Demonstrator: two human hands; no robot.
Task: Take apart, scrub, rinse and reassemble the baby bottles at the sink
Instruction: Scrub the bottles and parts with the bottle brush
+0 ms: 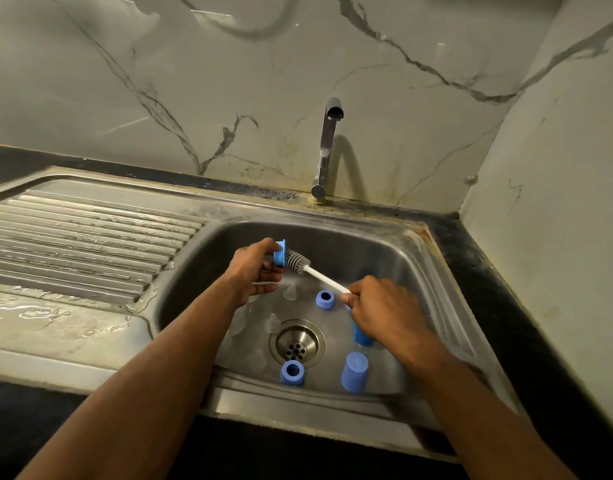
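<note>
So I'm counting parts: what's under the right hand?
Under the right hand a blue cap shows on the sink floor; its upper end and anything beyond are covered.

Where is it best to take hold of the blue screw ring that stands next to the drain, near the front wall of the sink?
Pinch the blue screw ring by its outer wall, coming from above. It stands upright, opening up, apart from the drain, so both sides look free.

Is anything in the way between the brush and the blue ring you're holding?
No, nothing visible. The left hand holds the blue ring, and the brush, held by the right hand, already has its bristles right against the ring, above the sink.
</note>
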